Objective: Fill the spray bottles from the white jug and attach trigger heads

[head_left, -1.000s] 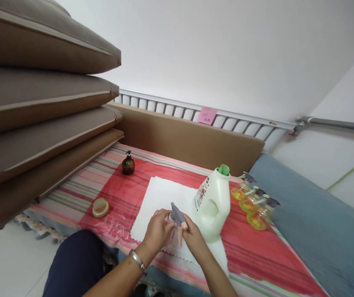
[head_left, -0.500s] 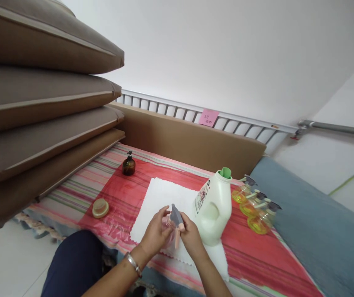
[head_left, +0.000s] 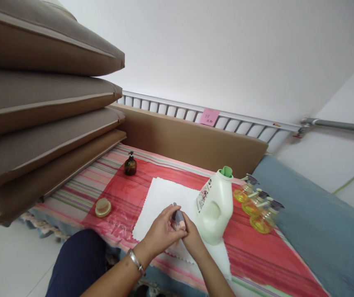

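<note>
A small spray bottle with a grey and pale pink spray head [head_left: 179,218] is between my two hands, above a white cloth. My left hand [head_left: 161,229] is closed round the head from the left, its thumb stretched across towards the other hand. From the right, my right hand [head_left: 192,237] grips the same bottle with curled fingers. Fingers hide most of the clear pinkish body. Just right of my hands stands a large pale green jug [head_left: 215,210] with a green spout insert and a printed label.
The white cloth [head_left: 161,194] lies on a red sheet over a striped cover. A dark brown pump bottle [head_left: 130,166] and a round pale cap [head_left: 103,207] are left. Several pump bottles of yellow liquid [head_left: 262,222] stand right. Brown cushions [head_left: 49,86] are stacked left.
My left hand has shifted from the bottle's body up round the spray head, covering more of it. The two hands are now closer together. The view has moved slightly.
</note>
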A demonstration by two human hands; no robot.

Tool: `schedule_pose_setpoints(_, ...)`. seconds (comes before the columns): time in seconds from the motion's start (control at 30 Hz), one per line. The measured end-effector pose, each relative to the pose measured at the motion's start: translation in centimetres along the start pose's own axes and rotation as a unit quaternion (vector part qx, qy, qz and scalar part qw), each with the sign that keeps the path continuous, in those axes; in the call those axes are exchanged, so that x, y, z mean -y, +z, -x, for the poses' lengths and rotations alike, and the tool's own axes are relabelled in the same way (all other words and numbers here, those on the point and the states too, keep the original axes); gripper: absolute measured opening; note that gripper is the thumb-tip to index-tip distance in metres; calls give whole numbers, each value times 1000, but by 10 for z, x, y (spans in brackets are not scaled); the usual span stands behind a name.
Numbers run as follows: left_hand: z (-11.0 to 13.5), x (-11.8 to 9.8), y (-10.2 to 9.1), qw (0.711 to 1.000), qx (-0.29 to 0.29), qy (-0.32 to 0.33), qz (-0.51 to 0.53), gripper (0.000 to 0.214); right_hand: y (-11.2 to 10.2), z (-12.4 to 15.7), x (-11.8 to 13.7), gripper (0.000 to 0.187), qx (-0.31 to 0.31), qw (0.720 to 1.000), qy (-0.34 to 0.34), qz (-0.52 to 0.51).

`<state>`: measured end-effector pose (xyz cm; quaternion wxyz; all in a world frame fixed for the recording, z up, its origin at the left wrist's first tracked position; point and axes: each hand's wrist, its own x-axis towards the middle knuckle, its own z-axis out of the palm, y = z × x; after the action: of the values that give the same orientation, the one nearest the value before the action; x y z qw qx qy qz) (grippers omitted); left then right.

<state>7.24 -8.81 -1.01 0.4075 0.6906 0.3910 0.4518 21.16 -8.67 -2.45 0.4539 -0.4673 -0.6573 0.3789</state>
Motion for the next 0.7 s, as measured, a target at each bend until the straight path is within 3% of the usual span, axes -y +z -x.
schedule_pose_setpoints(0.27,2,2,-3,1000,14,2,3,67,5,-2,-1,22,-40,999,-13,14)
schedule_pose_setpoints(0.7,4,5,-4,1000,24,-11,-16,70,9,1,-10,33,-42,999,-5,-10)
